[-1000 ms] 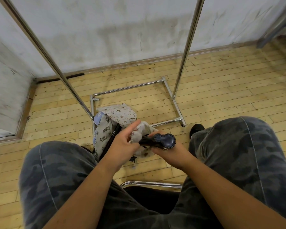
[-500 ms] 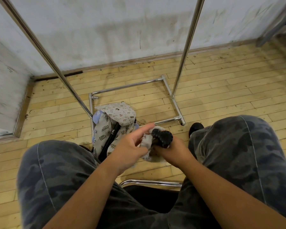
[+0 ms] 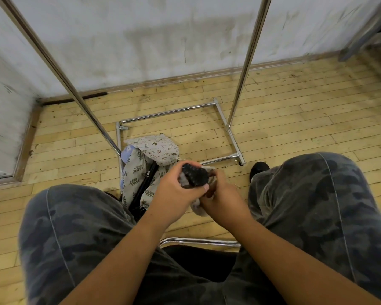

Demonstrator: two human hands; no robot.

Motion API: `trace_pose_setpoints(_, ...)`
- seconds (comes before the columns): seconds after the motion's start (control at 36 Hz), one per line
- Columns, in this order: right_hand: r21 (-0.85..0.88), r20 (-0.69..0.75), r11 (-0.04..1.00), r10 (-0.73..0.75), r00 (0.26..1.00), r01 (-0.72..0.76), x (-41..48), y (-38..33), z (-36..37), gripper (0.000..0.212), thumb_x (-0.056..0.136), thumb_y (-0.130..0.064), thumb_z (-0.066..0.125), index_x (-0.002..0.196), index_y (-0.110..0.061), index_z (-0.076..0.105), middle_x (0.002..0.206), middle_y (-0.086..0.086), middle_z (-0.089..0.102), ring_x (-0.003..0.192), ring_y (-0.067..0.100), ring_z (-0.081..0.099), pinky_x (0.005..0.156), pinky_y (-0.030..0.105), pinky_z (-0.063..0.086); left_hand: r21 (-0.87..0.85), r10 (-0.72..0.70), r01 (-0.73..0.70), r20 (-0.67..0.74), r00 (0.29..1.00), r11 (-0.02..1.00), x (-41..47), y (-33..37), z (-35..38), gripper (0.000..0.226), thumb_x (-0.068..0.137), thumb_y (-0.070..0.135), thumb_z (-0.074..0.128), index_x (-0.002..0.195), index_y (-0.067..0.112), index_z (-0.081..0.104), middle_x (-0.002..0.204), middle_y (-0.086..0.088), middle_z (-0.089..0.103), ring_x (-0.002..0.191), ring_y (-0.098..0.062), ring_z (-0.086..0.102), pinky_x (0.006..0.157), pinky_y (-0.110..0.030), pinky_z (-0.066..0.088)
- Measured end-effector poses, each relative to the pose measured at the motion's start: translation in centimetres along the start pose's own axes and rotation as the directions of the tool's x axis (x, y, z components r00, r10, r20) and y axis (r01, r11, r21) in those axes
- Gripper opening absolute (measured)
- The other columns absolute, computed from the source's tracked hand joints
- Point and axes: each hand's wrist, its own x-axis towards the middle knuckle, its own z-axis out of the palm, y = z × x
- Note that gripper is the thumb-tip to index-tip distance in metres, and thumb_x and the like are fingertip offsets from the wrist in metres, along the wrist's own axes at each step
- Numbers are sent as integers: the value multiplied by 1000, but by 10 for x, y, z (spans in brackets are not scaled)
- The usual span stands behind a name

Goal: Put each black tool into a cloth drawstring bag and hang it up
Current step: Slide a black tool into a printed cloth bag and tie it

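Pale wood plank floor (image 3: 295,133), scuffed. Stained white wall (image 3: 163,29) behind it, brown baseboard (image 3: 163,82) along its foot. Chrome rack (image 3: 244,67): two uprights and a rectangular base frame on the floor near the wall. My camo trousers (image 3: 75,227) fill the lower part, knees apart. Black shoe (image 3: 259,168) just beside my right knee, near the rack's base corner. Chrome chair rail (image 3: 198,241) between my legs, black seat (image 3: 196,260) just behind it. Grey metal frame (image 3: 361,34) in the top right corner, cut off. Wood-trimmed panel (image 3: 24,146) at the left edge, can't tell what it is.
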Motion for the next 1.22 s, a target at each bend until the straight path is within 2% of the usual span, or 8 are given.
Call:
trace_pose_setpoints(0.11,31,41,994,102,994,-103,0,10,-3,69,77,-50,83,128,-28,43,114,-10,55,92,7,57,66,23,46,-144,-34,35,6,999,989,2,-3,-12,38,80,8,86,109,27,69,102,7,74,100,-12,71,83,-25,58)
trace_pose_setpoints(0.22,84,90,943,315,945,-322,11,24,-7,77,86,-54,74,146,-24,35,137,8,50,103,16,55,75,29,53,-200,-58,58,5,998,978,4,-7,-16,37,80,9,86,109,29,72,102,3,75,101,-19,72,83,-30,59)
trace_pose_setpoints(0.31,231,193,861,416,889,-453,19,32,-9,75,89,-52,71,148,-27,33,127,8,63,103,22,65,78,41,63,-216,-72,75,22,997,974,4,-8,-16,39,79,17,88,111,31,72,110,-1,74,110,-26,69,94,-45,59)
trace_pose_setpoints(0.53,163,113,920,341,933,-356,17,37,-8,21,97,-31,69,116,-27,63,101,-2,70,88,14,70,62,27,60,-268,-71,65,-13,997,961,4,-9,-16,38,81,8,85,108,33,74,109,4,75,110,-21,70,96,-41,59)
trace_pose_setpoints(0.72,327,26,851,428,903,-412,23,35,-13,37,100,4,46,111,-31,54,112,6,66,66,17,57,40,20,41,-295,-76,54,-65,995,954,8,-11,-19,39,82,7,84,102,39,74,107,4,76,107,-17,71,90,-31,58)
trace_pose_setpoints(0.94,340,91,846,404,910,-410,19,31,-11,13,99,-28,60,108,-25,69,113,1,69,98,19,66,90,46,60,-299,-75,55,-57,996,953,6,-13,-17,36,83,12,85,107,36,73,111,2,75,109,-21,70,92,-36,58)
trace_pose_setpoints(1.06,244,175,892,344,923,-379,19,32,-6,60,83,-57,75,129,-24,55,121,-3,55,104,16,62,79,32,57,-298,-85,60,-70,994,953,7,-13,-16,36,83,10,84,108,33,73,110,1,76,109,-24,71,95,-41,59)
trace_pose_setpoints(1.22,-45,225,915,399,889,-400,20,42,3,82,74,-21,87,139,-34,39,138,10,44,110,28,60,76,33,62,-300,-89,57,-95,991,952,6,-13,-16,35,83,8,83,108,32,73,105,3,76,105,-22,72,95,-43,59)
